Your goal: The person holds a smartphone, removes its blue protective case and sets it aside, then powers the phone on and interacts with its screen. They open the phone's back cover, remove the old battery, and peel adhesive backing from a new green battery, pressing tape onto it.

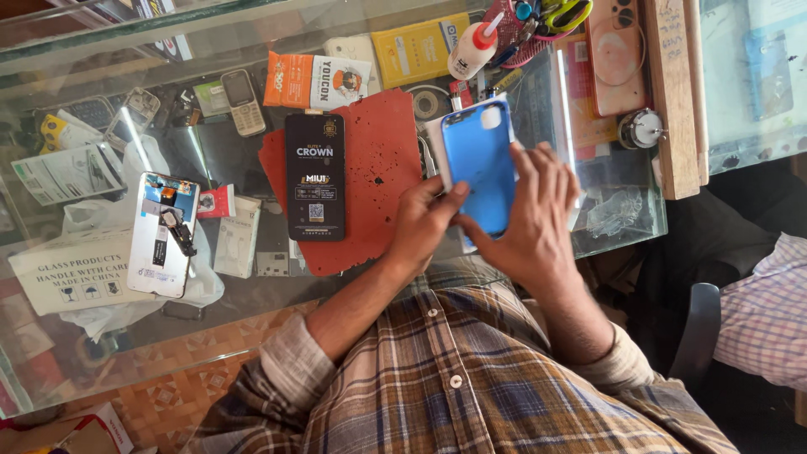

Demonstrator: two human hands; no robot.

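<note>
Gripping a blue phone case (477, 160) from both sides, the person holds it just above the glass tabletop (101, 353), its back with the camera cut-out facing up. The left hand (424, 225) pinches the case's lower left edge, thumb lying across the blue surface, so its fingers are closed on the case. The right hand (530, 220) lies over the lower right part, fingers (538, 168) spread flat along that side and pressing on it, which seems to steady the case while the other hand works the edge. A white slab shows behind the case's rim, probably a phone seated in it, though I cannot tell for sure.

Just left of the hands lies a red work mat (378, 168), with a black phone-screen box (314, 176) resting on its left part, within easy reach. Further left, an opened phone (162, 235) lies face down on plastic bags, its insides exposed. A white glue bottle (472, 49) with a red tip lies beyond the case, and a small keypad phone (243, 101) rests near the tabletop's far side.
</note>
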